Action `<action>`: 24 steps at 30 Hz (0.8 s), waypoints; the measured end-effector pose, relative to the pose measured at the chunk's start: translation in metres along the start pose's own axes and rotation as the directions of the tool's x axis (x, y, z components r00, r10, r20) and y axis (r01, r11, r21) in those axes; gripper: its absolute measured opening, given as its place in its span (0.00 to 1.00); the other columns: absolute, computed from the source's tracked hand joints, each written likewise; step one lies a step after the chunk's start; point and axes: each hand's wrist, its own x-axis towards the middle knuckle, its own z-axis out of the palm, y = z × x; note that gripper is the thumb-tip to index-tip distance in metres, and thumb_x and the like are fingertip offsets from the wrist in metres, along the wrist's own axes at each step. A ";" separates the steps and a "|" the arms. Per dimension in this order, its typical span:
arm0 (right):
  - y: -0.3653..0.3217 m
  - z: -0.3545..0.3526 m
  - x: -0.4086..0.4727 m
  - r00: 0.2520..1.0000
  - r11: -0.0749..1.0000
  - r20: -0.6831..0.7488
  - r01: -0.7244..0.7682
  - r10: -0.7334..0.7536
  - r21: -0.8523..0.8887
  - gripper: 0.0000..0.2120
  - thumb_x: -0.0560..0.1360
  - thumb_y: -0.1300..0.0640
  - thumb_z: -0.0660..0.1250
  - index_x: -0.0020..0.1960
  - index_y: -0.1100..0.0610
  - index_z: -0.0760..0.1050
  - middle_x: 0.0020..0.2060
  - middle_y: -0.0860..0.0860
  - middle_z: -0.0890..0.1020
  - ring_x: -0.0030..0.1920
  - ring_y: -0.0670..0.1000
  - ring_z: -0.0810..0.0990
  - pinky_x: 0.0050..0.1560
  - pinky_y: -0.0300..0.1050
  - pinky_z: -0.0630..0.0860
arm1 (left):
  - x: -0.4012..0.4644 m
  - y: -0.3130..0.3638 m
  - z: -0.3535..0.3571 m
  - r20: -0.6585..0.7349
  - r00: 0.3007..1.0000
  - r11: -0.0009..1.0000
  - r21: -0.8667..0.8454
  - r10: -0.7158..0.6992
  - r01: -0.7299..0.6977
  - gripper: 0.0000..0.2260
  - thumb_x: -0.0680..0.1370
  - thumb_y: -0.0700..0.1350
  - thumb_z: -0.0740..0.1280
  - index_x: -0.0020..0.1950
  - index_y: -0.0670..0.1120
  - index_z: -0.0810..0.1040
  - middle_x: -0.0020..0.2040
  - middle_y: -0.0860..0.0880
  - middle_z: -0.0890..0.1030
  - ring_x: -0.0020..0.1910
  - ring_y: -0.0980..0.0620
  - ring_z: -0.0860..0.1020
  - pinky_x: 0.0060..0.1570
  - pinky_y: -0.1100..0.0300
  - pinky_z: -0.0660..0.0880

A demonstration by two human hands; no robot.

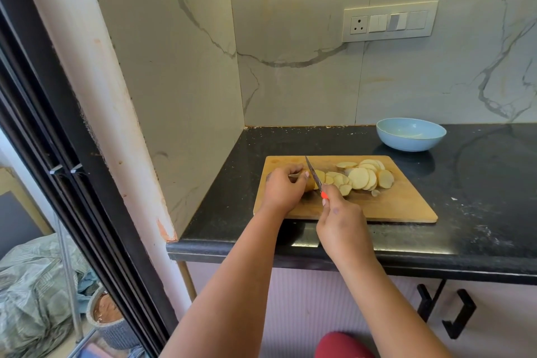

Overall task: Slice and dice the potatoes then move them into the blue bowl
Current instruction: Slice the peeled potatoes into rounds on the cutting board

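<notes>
A wooden cutting board [401, 206] lies on the black counter. My left hand [283, 187] curls over the uncut end of a potato [309, 185] at the board's left side. My right hand [343, 227] grips the orange handle of a knife [313, 176]; its blade stands against the potato's cut face. Several round potato slices [360, 177] lie fanned out across the middle of the board, right of the blade. The blue bowl [411, 134] sits behind the board at the right, and looks empty.
The black counter [479, 183] runs off to the right. Marble walls close the left side and back, with a switch panel [389, 20] on the back wall. Black handles [457, 314] hang under the counter edge. A window frame lies far left.
</notes>
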 end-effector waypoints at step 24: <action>-0.027 -0.009 0.049 0.914 0.961 0.329 -0.171 0.237 -0.217 0.13 0.76 0.64 0.63 0.60 0.55 0.73 0.43 0.52 0.74 0.43 0.53 0.74 0.40 0.44 0.75 | 0.004 -0.007 0.000 -0.008 1.000 1.000 0.005 0.021 -0.021 0.17 0.80 0.48 0.68 0.67 0.46 0.77 0.60 0.49 0.81 0.56 0.54 0.79 0.46 0.68 0.73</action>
